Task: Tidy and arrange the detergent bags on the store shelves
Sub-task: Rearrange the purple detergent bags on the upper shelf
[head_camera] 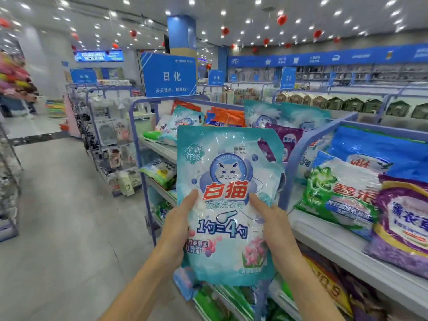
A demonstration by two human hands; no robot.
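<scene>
I hold a light blue detergent bag (228, 172) with a white cat logo and red lettering upright in front of me, above the aisle beside the shelves. My left hand (177, 224) grips its lower left edge, thumb on the front. My right hand (275, 224) grips its lower right edge, thumb also on the front. On the top shelf (342, 249) to the right lie a green bag (340, 195), a purple bag (403, 225) and a blue bag (379, 151). Further back stand more light blue cat bags (284, 113), a purple bag (281, 141) and orange bags (225, 117).
Lower shelves under my arms hold green and blue bags (222, 302). A blue-framed shelf end (136, 144) stands ahead at the left of the bags. The grey floor aisle (58, 216) runs to the left, past racks of small goods (108, 140). A blue sign (170, 75) hangs above.
</scene>
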